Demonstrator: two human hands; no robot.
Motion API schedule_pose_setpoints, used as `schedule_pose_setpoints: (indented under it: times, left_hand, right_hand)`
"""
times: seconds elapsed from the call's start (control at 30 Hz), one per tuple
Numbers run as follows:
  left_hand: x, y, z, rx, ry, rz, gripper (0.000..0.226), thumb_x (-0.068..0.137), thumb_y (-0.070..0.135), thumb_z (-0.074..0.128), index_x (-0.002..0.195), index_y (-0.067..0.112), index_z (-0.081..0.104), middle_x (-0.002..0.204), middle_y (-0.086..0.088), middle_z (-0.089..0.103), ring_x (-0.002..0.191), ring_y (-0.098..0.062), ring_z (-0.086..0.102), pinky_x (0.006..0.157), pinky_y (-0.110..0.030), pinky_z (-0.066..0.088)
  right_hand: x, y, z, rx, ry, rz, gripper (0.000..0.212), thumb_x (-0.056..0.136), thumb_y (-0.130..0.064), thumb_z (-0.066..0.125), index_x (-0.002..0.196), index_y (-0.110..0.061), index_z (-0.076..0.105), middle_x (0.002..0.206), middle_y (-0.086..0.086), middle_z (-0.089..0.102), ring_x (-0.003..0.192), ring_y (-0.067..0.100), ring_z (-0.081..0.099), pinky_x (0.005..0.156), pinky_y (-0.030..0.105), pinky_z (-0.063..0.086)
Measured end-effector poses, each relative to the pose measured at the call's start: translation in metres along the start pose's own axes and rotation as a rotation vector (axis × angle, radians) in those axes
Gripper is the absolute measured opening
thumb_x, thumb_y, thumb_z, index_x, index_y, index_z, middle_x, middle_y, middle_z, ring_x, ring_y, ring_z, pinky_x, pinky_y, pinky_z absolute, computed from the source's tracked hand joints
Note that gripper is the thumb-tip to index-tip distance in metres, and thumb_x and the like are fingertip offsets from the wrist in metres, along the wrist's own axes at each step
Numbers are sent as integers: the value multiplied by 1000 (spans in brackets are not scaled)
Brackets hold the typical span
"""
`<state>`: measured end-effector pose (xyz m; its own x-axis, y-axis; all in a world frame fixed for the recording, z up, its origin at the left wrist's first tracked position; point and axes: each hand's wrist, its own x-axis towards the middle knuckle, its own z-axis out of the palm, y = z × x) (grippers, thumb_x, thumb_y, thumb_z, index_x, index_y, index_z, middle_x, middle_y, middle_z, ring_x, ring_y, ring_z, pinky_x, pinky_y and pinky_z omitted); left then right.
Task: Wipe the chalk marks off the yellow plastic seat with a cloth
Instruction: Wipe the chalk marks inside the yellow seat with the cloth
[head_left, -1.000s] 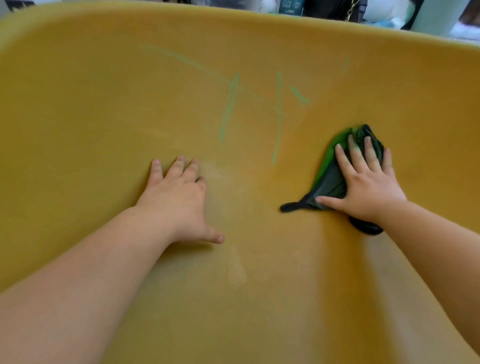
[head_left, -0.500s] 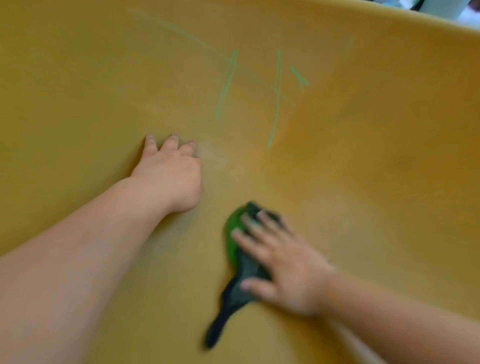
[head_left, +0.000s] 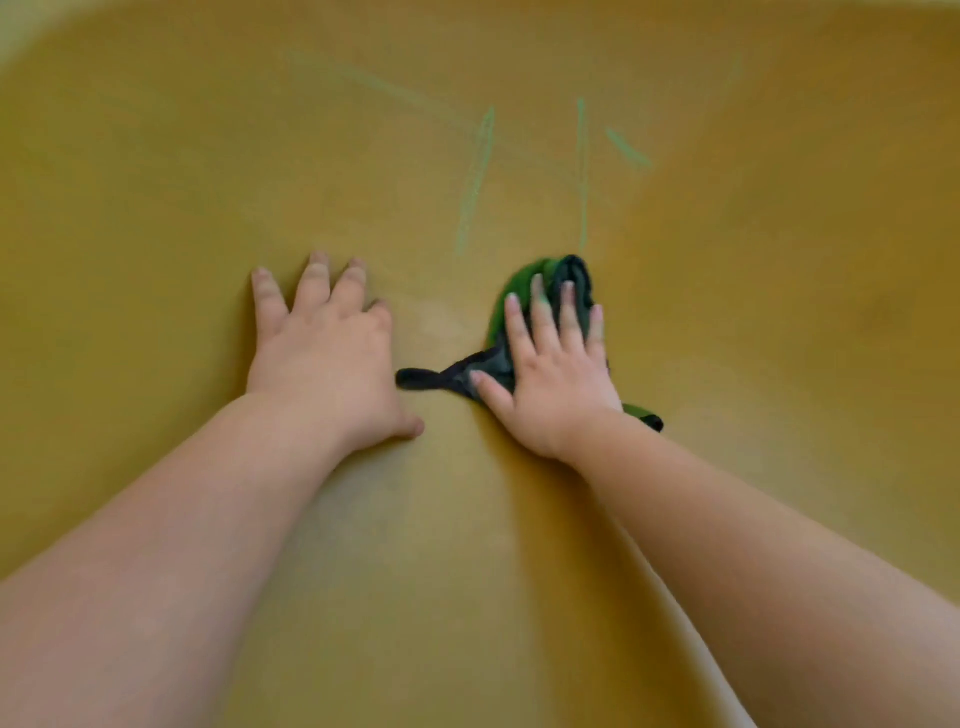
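Observation:
The yellow plastic seat (head_left: 779, 312) fills the whole head view. Pale green chalk marks (head_left: 475, 176) run up its middle: two long upright strokes, a short slanted one to the right and a faint diagonal line to the left. My right hand (head_left: 550, 374) presses flat, fingers straight, on a crumpled green and dark cloth (head_left: 524, 283) just below the right upright stroke. A dark twisted tail of the cloth sticks out to the left. My left hand (head_left: 322, 358) rests flat on the seat, left of the cloth, fingers spread.
A lighter smudged patch (head_left: 441, 317) lies on the seat between the two hands. Both forearms reach in from the bottom corners. Nothing but the seat's surface shows around them.
My right hand has slid the cloth up and to the right, from low in the seat to the foot of the chalk strokes. My left hand stays planted in place.

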<state>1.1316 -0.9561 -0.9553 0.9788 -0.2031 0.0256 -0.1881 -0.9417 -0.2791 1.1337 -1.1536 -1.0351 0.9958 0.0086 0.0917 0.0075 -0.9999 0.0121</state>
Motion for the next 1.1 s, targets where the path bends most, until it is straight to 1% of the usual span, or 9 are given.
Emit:
schedule_pose_setpoints:
  times: [0.07,0.17,0.23,0.33,0.5,0.67,0.8,0.97,1.1]
  left_hand:
    - [3,0,-2,-17,22,-14,118,51,89,58,147,26,35,164,-5,9,150,-30,1,115,-64,6]
    - [3,2,0,-31,39,-45,121,55,88,56,152,23,26,165,-7,0,150,-32,-9,114,-66,1]
    - [2,6,3,-29,24,-64,126,58,89,53,156,20,13,164,-10,-13,148,-34,-18,112,-69,-4]
    - [6,15,9,-45,1,-90,137,54,95,46,157,18,-1,161,-12,-25,145,-37,-28,109,-71,-7]
    - [14,22,14,-48,1,-99,146,48,97,48,156,14,-5,159,-14,-28,144,-40,-28,109,-72,-8]
    - [14,25,15,-49,19,-105,146,48,96,51,156,13,-3,161,-12,-23,145,-41,-25,109,-72,-7]
    - [13,26,14,-51,5,-93,144,51,95,49,156,13,-6,160,-11,-26,143,-42,-28,110,-71,-7]
    - [11,25,12,-60,-21,-80,140,56,92,50,156,14,-8,159,-12,-29,142,-42,-30,109,-72,-6]
    - [10,26,10,-57,-28,-68,138,57,91,52,157,14,-5,160,-12,-26,143,-43,-28,109,-72,-4]
  right_hand:
    - [-11,-26,6,8,-55,-253,91,93,-78,6,163,-24,-16,171,5,-19,155,30,-26,125,56,-13]
    - [3,25,-4,-160,6,-486,94,91,-84,11,164,-28,-6,173,3,0,157,27,-18,127,53,-10]
    - [32,90,-27,-357,145,-397,103,87,-89,15,165,-23,8,171,12,19,159,35,-5,127,57,-6]
    - [72,148,-77,-455,304,-93,117,81,-93,27,164,-13,11,169,22,15,157,45,1,125,63,-5]
    - [104,101,-87,-279,463,195,125,76,-98,22,164,-13,0,170,23,-3,156,48,-6,123,67,-4]
    - [72,1,-8,-120,330,-328,93,93,-78,25,165,-21,11,171,15,16,159,38,-1,126,59,-2]
    - [73,50,-14,-261,271,-522,92,92,-82,25,165,-29,8,171,7,19,159,29,-2,127,55,-6]
    - [98,141,-91,-443,392,-145,122,75,-97,34,165,-20,5,171,17,10,158,40,-4,124,63,-8]
    - [113,95,-110,-138,496,259,123,75,-97,33,165,-21,-4,172,17,-5,158,42,-8,124,64,-6]
